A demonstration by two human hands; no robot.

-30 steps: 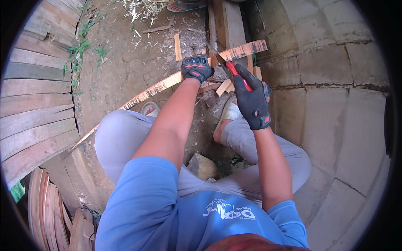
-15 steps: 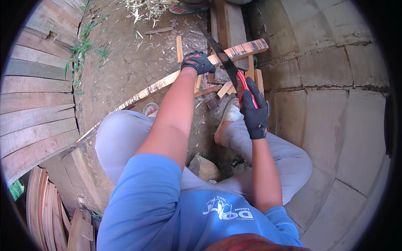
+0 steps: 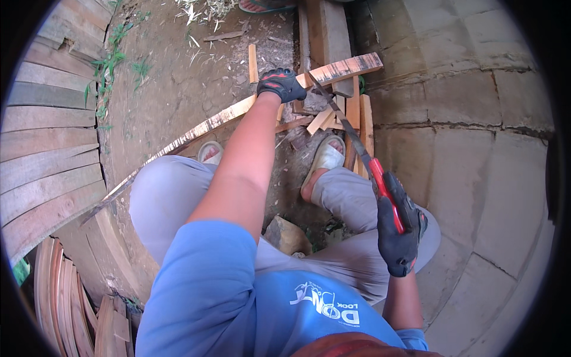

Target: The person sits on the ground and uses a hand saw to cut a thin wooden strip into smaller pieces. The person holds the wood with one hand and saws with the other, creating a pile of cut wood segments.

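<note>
A long wooden plank [image 3: 208,124] slants across the picture from lower left to upper right. My left hand [image 3: 282,85], in a black glove with red marks, is closed around it near its far end. In my gloved right hand [image 3: 399,225] is the red handle of a handsaw [image 3: 357,143]. Its dark blade reaches up and left to the plank, just right of my left hand, with its tip at the plank's edge. Below the plank's far end, the plank crosses over a thick wooden beam [image 3: 333,35].
Short wood offcuts [image 3: 324,121] lie under the plank beside my right foot. A stone [image 3: 287,235] sits between my legs. A block wall [image 3: 464,154] rises on the right, board cladding [image 3: 50,143] on the left. Stacked wood strips [image 3: 62,291] stand lower left; shavings [image 3: 208,9] lie far off.
My right hand has drawn the saw back toward me and to the right, so less of the blade passes beyond the plank. My left hand keeps its hold.
</note>
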